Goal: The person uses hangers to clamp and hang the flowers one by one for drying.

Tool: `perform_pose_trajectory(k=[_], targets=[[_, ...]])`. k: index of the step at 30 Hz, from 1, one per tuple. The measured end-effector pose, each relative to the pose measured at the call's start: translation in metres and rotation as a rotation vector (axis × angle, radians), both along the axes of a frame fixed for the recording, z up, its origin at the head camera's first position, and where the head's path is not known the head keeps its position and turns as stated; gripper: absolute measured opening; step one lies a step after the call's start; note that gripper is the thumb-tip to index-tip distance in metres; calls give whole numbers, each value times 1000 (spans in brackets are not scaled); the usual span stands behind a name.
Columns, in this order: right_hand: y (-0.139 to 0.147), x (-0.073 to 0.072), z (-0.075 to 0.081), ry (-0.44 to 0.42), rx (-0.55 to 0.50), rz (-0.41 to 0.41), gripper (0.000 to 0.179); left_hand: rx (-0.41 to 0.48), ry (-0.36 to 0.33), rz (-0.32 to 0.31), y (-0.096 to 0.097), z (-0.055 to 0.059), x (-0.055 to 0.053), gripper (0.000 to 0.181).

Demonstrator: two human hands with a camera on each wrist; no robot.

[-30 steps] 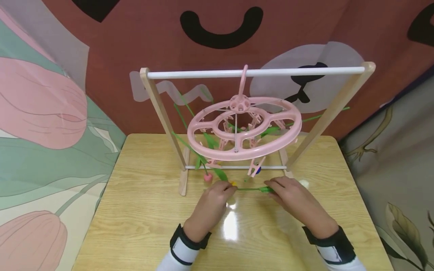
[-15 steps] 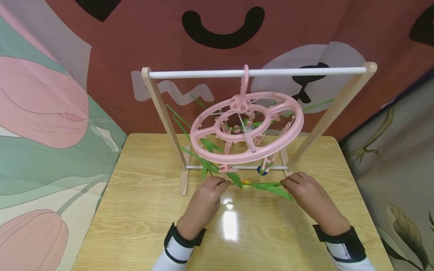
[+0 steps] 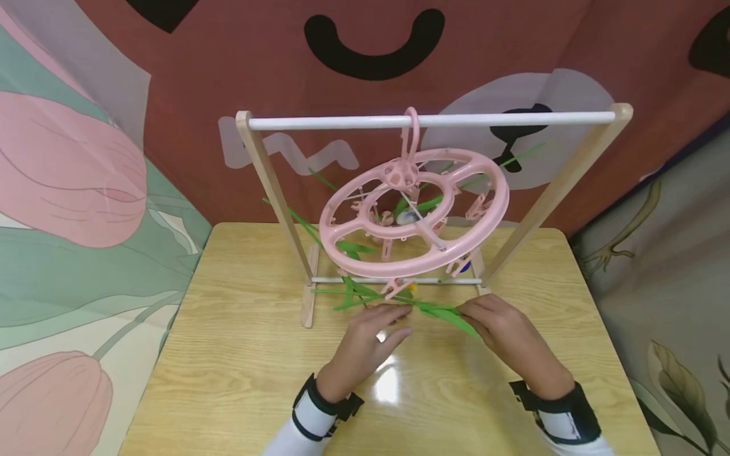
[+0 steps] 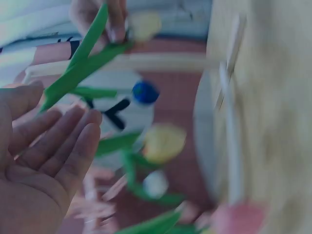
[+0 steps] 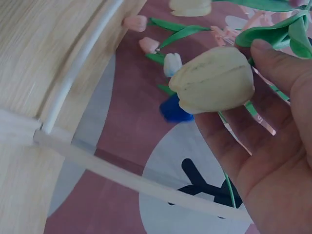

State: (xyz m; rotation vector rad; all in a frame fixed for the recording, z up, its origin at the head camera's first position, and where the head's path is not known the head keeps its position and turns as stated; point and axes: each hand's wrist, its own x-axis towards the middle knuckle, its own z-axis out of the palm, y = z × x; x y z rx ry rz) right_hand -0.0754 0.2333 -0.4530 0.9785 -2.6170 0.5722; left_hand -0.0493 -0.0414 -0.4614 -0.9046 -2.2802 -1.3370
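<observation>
My right hand [image 3: 507, 335] pinches the stem of a cream artificial tulip [image 5: 214, 80] just below its bloom, thumb against the green stem. The tulip's green leaves [image 3: 447, 315] stretch left from that hand, below the front of a round pink clip hanger [image 3: 393, 269]. My left hand [image 3: 365, 342] has its fingers extended and thumb apart, fingertips close to the stem. In the left wrist view its palm [image 4: 39, 195] shows nothing held. A pink clothespin [image 3: 396, 289] on the hanger's front overlaps the stem in the head view.
The hanger hooks over a white rod [image 3: 319, 123] on a wooden frame [image 3: 274, 183]. Other tulips hang from it, among them a blue one [image 4: 145, 92], a yellow one [image 4: 165, 143] and a pink one [image 4: 239, 218]. Below lies the wood-grain table [image 3: 228, 380].
My left hand has released the stem and spread its fingers. The hanger has turned and tilted. My right hand moved right with the tulip, then slightly back left.
</observation>
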Motion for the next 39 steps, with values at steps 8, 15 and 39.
perform_pose_trajectory(k=[8, 15, 39], targets=[[-18, 3, -4, -89, -56, 76, 28, 573, -385, -134, 23, -18, -2, 29], [-8, -4, 5, -104, -81, 44, 30, 687, -424, -117, 25, -20, -1, 23], [-10, -104, 93, -5, -444, -448, 57, 301, -37, -80, 21, -13, 7, 24]])
